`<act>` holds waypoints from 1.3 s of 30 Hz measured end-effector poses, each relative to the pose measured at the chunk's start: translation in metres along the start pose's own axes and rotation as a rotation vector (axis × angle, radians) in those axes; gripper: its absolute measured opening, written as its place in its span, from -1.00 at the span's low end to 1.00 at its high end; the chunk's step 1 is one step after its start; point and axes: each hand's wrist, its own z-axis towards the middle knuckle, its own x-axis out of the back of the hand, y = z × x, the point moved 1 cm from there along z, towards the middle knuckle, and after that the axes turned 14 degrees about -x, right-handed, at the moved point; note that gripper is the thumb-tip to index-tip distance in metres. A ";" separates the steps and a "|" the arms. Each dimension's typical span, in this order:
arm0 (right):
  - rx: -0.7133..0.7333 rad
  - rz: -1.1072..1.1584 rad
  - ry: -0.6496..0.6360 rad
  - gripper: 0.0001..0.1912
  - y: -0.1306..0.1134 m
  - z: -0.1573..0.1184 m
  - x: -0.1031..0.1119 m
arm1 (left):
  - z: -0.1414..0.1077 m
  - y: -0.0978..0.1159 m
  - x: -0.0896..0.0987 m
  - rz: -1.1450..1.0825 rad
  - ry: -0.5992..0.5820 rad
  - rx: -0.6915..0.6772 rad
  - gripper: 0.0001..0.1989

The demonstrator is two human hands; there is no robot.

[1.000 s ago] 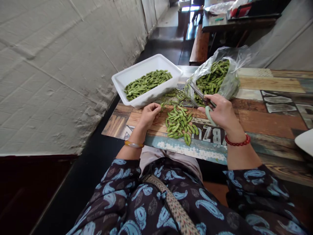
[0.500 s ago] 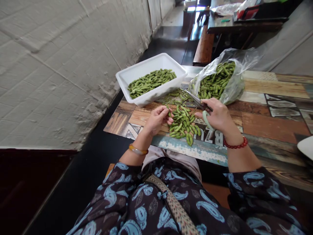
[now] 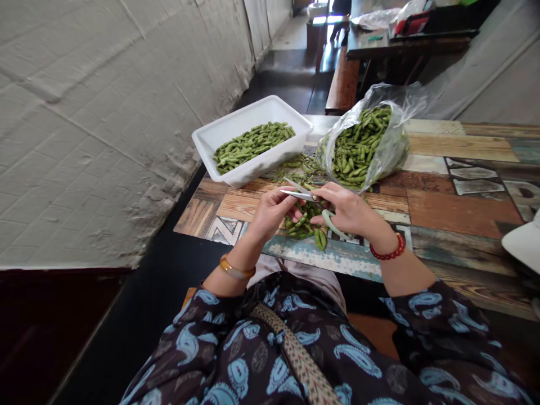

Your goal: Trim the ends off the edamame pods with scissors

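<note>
My right hand is closed round a pair of scissors with a pale green handle. Their blades are parted and point left, right at the fingertips of my left hand. That hand is pinched on an edamame pod, mostly hidden now behind the blades and fingers. Beneath both hands lies a loose pile of edamame pods on the wood-patterned table. Small green trimmings are scattered behind the pile.
A white plastic tub with many pods stands at the back left. To its right, a clear plastic bag lies open, full of pods. A white object is at the right edge. Beyond are a wooden bench and another table.
My right hand has moved left and slightly down, bringing the open scissors from over the trimmings to my left fingertips. The whole view has shifted slightly.
</note>
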 end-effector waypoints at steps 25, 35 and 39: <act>-0.001 0.086 0.058 -0.81 0.009 0.013 -0.024 | -0.006 0.000 0.008 0.045 0.193 0.017 -0.70; 0.076 0.091 0.134 -0.62 0.008 0.008 -0.023 | -0.007 0.030 -0.004 -0.346 0.538 0.011 -0.92; 0.126 0.097 0.107 -0.61 0.005 0.006 -0.027 | -0.011 0.027 -0.011 -0.438 0.550 0.009 -0.89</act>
